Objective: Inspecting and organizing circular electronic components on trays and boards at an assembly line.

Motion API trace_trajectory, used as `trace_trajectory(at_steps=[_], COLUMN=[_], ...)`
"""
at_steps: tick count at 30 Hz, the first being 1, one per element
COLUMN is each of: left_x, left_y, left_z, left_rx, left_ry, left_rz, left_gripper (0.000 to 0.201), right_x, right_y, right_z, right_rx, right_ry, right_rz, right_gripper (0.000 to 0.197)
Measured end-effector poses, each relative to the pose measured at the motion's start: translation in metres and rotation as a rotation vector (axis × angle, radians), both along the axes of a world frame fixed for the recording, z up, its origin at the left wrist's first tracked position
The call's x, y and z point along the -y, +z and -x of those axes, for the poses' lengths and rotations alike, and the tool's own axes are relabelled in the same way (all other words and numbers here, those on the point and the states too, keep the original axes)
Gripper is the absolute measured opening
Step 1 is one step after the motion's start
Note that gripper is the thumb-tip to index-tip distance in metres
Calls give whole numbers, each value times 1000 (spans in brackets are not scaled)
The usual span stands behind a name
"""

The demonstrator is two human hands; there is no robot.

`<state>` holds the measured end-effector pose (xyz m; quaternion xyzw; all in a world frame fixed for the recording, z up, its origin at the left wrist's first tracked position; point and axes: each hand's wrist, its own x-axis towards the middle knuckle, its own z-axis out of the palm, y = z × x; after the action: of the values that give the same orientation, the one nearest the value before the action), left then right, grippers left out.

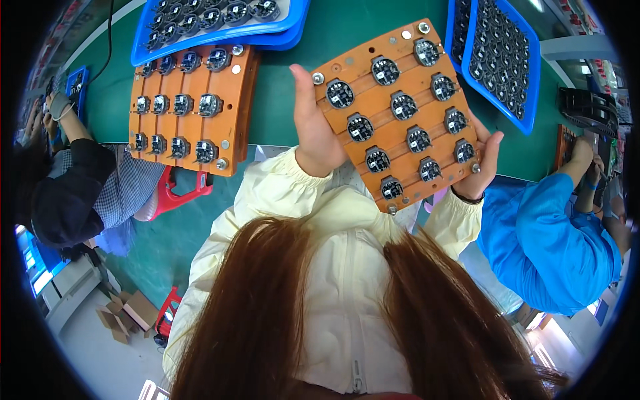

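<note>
An orange-brown fixture board (383,101) is held up at a tilt in front of my body, above the table's near edge. Round black-and-grey electronic parts (403,106) sit in rows in its slots, and metal studs stand at its corners. My left hand (315,127) grips the board's left edge, thumb pointing up along the side. Around the lower right edge wraps my right hand (489,160), its thumb near a corner stud; its other fingers are partly hidden behind the board. To the left, a stack of similar boards (230,133) lies on the table, the top one also loaded with round parts.
Blue trays (293,30) of round parts overlap the stack's far end. More blue trays (533,100) stand at the right on the green table (360,13). Co-workers sit on both sides, one in a blue garment (547,240). A red stool (190,197) is at the left.
</note>
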<state>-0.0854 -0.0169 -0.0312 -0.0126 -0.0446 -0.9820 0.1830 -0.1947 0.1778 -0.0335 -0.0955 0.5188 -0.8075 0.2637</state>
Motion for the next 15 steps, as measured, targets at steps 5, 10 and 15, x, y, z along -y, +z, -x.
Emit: trace_trajectory(at_steps=[5,10,15], left_x=[-2,-4,-3], left_y=[4,8,8], left_z=[2,2,2], left_rx=[-78,246,261], left_ry=[-33,18,24], left_rz=[-78,132,152], left_gripper=[85,84,84], right_x=[-6,-8,-6], right_y=[-5,-5,-2], right_z=[3,5,6], right_rx=[-60,-88,-154], right_ry=[44,55,55], right_rz=[-36,-72,-132], right_gripper=[66,66,63])
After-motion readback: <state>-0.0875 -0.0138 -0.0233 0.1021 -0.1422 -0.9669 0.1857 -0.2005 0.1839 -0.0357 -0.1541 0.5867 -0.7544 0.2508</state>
